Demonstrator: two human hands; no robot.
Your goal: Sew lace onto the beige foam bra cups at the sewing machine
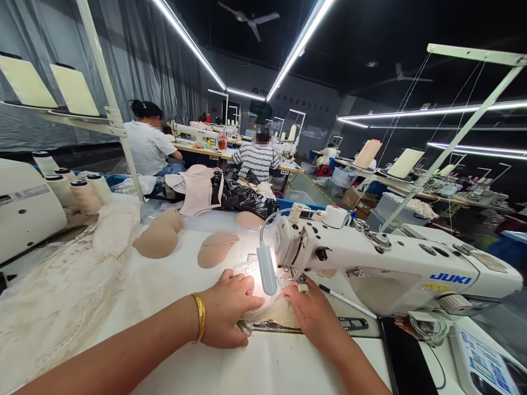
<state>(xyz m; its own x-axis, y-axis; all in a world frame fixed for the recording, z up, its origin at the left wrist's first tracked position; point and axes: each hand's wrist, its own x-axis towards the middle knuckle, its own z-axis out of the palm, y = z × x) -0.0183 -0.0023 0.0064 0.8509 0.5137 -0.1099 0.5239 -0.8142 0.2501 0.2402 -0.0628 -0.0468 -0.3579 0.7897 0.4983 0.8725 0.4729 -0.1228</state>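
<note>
A white lace bra cup point(257, 274) lies in bright light on the bed of a white sewing machine point(395, 263). My left hand point(228, 307), with a gold bracelet at the wrist, bends its fingers over the cup's near left side and grips it. Close to the needle, my right hand point(313, 310) holds the cup's right edge; its farther fingers are partly hidden behind the presser foot. A small grey lamp point(267, 269) on a bendy neck hangs over the cup and covers part of it. Beige bra cups point(218, 249) rest farther back on the table.
Lace fabric point(69, 280) spreads across the left side, below thread cones point(86, 195). A white stick point(349, 303), a black phone-like slab point(405, 356) and a control box point(486, 362) are at right. Black plastic wrapping point(247, 200) lies behind. Two people sit farther away.
</note>
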